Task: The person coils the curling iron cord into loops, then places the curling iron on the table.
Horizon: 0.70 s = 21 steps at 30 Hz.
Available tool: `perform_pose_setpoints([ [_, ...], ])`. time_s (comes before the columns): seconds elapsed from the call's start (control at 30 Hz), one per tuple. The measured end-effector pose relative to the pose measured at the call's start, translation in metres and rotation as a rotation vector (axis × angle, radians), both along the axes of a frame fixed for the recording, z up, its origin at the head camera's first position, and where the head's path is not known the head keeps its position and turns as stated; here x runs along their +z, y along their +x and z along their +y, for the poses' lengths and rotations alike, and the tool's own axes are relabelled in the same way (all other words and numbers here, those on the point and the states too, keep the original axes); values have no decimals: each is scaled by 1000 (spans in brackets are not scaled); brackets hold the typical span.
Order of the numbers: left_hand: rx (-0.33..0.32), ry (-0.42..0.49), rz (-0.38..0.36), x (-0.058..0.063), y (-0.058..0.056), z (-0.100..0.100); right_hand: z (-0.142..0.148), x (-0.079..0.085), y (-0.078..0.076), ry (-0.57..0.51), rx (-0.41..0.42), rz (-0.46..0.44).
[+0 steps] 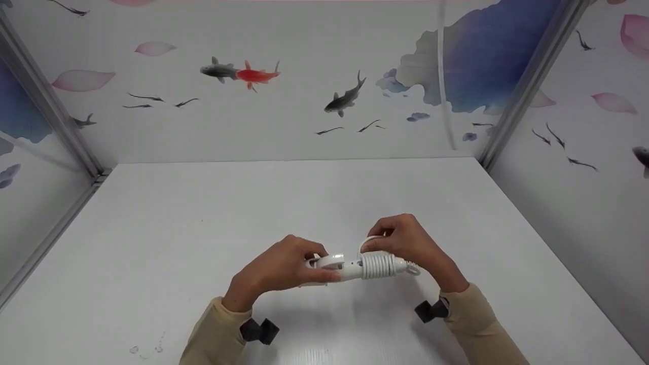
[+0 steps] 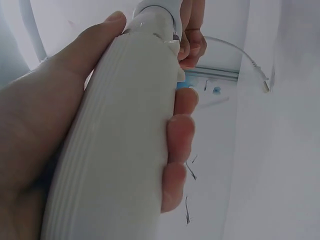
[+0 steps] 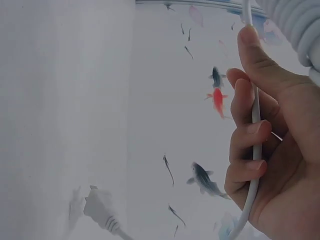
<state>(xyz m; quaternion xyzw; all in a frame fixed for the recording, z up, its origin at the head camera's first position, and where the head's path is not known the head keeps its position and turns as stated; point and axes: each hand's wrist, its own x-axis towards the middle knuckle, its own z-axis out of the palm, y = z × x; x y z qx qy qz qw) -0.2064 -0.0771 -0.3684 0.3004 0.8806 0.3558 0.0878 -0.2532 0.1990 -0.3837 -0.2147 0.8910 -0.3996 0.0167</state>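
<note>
My left hand (image 1: 284, 266) grips a white handheld appliance (image 1: 350, 272), its exact kind not plain. In the left wrist view its wide body (image 2: 120, 130) has fine ridges along one side; the thumb lies along that side and the fingers wrap the other. Several turns of white cord (image 1: 377, 266) wind round the appliance's right part. Above these turns, my right hand (image 1: 405, 235) holds a length of the cord. The right wrist view shows that cord (image 3: 257, 110) pinched under the thumb and running behind the curled fingers. The cord's white plug (image 3: 102, 210) hangs loose at lower left.
Both hands work over a white tabletop (image 1: 203, 213). Behind it stands a white wall panel (image 1: 294, 126) printed with fish and petals, and more printed panels flank the sides, with metal posts (image 1: 532, 81) at the corners. Small marks (image 1: 147, 350) show at the front left.
</note>
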Motion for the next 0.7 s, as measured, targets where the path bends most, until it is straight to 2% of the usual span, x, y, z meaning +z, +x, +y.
perform_pose_setpoints([
  [0.1,21,-53,17,-3,0,3,-2,2,3,16,1,22],
  [0.27,108,-88,12,-4,1,8,-9,10,12,-3,-13,106],
  [0.5,237,-48,-9,-3,1,10,-18,16,25,-54,25,267],
  [0.7,327,-18,-21,-3,0,9,-22,16,29,-71,41,335],
])
